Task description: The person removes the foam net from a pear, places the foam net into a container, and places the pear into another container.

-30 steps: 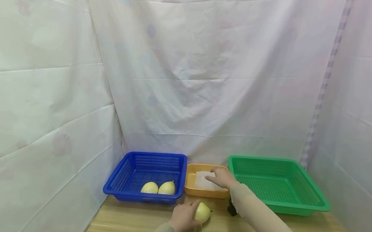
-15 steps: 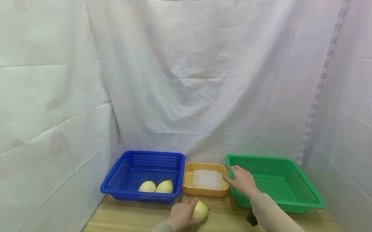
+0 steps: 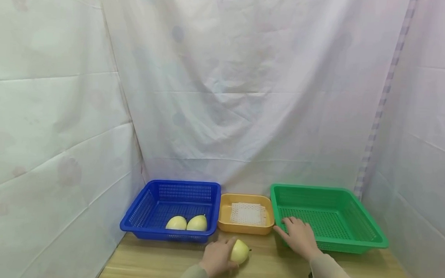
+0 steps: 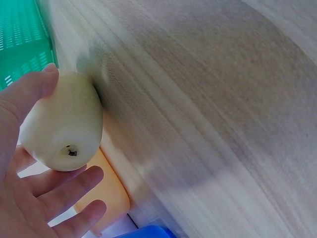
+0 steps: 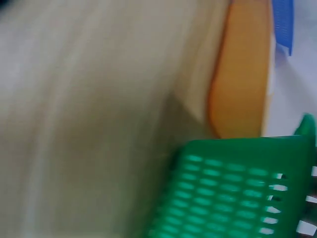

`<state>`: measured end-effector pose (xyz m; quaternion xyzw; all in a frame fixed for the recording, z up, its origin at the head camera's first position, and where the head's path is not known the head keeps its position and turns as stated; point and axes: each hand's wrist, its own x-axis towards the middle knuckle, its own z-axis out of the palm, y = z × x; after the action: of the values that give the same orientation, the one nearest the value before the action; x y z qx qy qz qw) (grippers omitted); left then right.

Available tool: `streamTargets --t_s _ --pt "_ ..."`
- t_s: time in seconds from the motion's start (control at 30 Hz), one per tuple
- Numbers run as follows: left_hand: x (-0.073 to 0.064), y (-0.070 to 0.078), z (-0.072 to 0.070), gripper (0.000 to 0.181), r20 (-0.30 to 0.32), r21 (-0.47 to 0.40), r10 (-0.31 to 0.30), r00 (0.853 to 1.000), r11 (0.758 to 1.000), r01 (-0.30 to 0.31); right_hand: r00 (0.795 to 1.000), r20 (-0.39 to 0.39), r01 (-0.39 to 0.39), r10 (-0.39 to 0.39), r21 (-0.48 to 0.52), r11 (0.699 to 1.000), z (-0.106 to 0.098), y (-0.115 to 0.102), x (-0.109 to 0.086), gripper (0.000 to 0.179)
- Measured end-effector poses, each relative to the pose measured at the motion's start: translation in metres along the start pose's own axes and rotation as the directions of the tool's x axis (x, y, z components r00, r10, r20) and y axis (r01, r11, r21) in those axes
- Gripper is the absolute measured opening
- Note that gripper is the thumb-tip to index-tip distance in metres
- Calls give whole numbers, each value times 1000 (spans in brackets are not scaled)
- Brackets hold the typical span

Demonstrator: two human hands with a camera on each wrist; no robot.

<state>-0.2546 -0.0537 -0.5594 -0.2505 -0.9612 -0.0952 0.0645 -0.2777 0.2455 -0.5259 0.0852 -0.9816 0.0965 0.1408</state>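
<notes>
A pale yellow-green pear [image 3: 240, 252] is at the front of the wooden table, its stem pointing right. My left hand [image 3: 216, 258] grips it from the left; in the left wrist view the thumb lies on one side of the pear and fingers support the other. My right hand [image 3: 300, 237] is over the front left corner of the green basket [image 3: 352, 247], fingers spread and holding nothing. That hand is out of sight in the right wrist view. In the orange-yellow tray [image 3: 245, 229] lies a white foam net [image 3: 248, 214].
At the left stands a blue basket [image 3: 164, 235] with two pears [image 3: 197, 223] near its front wall. The tray sits between the two baskets. Behind them hangs a white cloth [image 3: 216, 113], and more cloth closes off both sides.
My right hand has moved from above the tray to the right and nearer, over the green basket's corner, uncovering the foam net. My left hand stays on the pear.
</notes>
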Motion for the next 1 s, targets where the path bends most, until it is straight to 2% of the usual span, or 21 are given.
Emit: streamTargets --t_s 0.13,0.23,0.57,0.77,1.0 --pt "-1 2 -3 82 13 -11 -6 1000 1000 6 1000 22 -12 12 -10 1000 10 4 -12 69" --pt "-1 2 -3 82 13 -10 -10 1000 1000 10 1000 6 4 -4 -26 1000 15 5 -17 72" --pt "-1 2 -8 82 16 -26 -6 1000 1000 7 992 -99 64 -73 -91 994 28 10 -19 42" --pt "3 -1 -5 81 3 -22 20 1000 1000 -20 976 -188 94 -114 -113 989 35 12 -17 32" --pt "5 -2 -1 79 -33 -3 55 998 998 -55 950 -257 140 -176 -152 978 40 15 -18 35"
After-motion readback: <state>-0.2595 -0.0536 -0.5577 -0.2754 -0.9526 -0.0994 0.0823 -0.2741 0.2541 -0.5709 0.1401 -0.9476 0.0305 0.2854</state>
